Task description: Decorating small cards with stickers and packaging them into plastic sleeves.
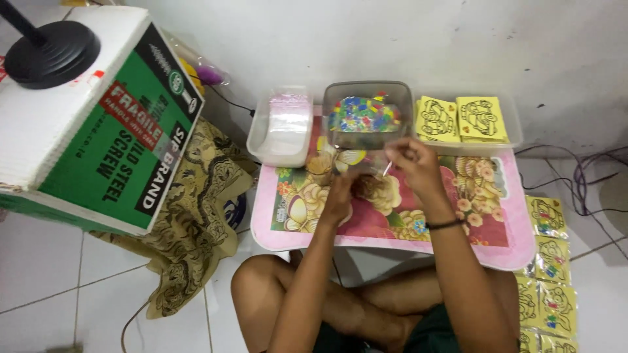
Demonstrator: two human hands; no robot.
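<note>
Item 1: thin clear plastic sleeve (366,163), held between both hands over the pink floral-printed low table (523,252). Left hand (340,196) closes on its near end; right hand (415,163) pinches its far upper edge with thumb and forefinger. What is inside cannot be told; the sleeve is blurred.

Item 2: clear rectangular tub of small multicoloured pieces (366,112), just beyond the grip.

Item 3: clear tub of stacked transparent sleeves (282,124), beyond and left of the grip.

Item 4: tray of yellow square cards with black line drawings (461,119), beyond and right of the grip.

Item 5: bagged yellow cards (548,261), on the floor right of the grip.

Handling note: judged best to keep the sleeve mouth up and taut and both pinches light, so that nothing spills.
</note>
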